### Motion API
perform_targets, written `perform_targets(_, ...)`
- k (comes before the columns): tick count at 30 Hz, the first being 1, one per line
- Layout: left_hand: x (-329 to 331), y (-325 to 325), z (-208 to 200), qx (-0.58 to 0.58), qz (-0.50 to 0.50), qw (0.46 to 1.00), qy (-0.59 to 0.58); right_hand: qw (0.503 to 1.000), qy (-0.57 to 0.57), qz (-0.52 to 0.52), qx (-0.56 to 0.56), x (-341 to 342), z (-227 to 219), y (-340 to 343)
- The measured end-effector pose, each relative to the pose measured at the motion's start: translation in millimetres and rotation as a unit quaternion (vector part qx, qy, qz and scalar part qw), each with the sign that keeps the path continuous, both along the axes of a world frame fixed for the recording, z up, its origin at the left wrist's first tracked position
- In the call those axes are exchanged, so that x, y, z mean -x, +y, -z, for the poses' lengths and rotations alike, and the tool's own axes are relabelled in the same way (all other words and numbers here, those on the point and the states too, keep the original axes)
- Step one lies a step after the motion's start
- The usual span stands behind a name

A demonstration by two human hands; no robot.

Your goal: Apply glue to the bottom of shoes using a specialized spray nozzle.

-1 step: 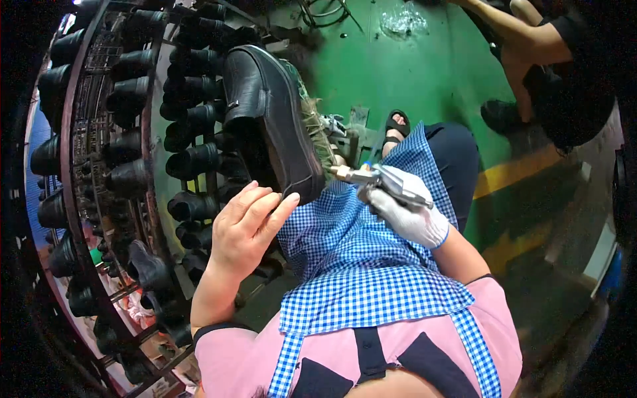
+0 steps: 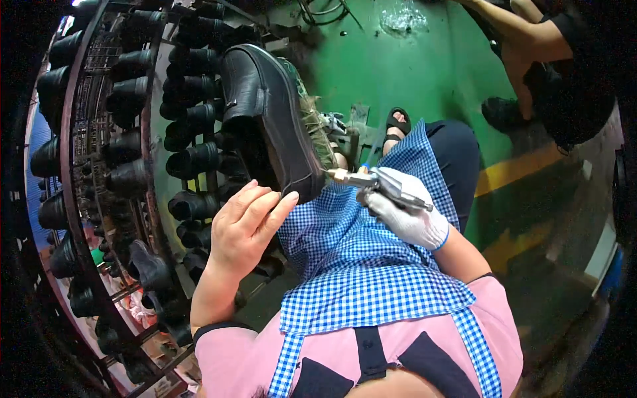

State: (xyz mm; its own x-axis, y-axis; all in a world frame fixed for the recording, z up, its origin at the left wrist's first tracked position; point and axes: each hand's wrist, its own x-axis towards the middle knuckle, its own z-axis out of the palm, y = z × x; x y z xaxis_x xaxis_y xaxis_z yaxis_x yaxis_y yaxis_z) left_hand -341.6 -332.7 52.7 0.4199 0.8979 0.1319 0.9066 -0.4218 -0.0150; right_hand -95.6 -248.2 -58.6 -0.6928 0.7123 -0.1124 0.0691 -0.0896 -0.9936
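Observation:
A black leather shoe (image 2: 275,113) lies tilted in front of me, its toe pointing away and its heel toward me. My left hand (image 2: 249,222) is bare and pinches the heel's rim between thumb and fingers. In a white knitted glove, my right hand (image 2: 408,212) is closed round a metal nozzle gun (image 2: 391,186). Its brass tip (image 2: 338,176) points left at the sole edge near the heel; whether it touches cannot be made out. Under the shoe's right side shows a frayed, straw-coloured bundle (image 2: 315,126).
Racks (image 2: 70,132) packed with black shoes (image 2: 129,96) stand close on my left. A metal fixture (image 2: 355,136) stands beyond my lap. Another person's arm (image 2: 511,23) and dark shoe (image 2: 501,114) are at upper right. Clear plastic (image 2: 403,23) lies on the green floor (image 2: 438,73).
The nozzle gun has shifted slightly left, toward the heel. The shoe has moved a little to the left with my left hand still on it.

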Motion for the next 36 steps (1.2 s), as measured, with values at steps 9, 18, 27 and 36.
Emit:
perform_targets(9, -8, 9, 3, -0.002, 0.020, 0.999, 0.027, 0.996, 0.053, 0.044, -0.060, 5, 8, -8)
perform_targets(18, -20, 21, 0, 0.005, 0.009, 1.000, 0.016, 0.980, -0.041, 0.034, -0.191, -8, -3, -4)
perform_targets(27, -39, 49, -8, 0.015, -0.002, 1.000, -0.002, 0.977, -0.037, 0.074, -0.195, -21, -4, -4)
perform_targets(36, -54, 94, -9, 0.038, -0.017, 0.999, -0.028, 0.970, -0.006, 0.147, -0.195, -21, -6, 14)
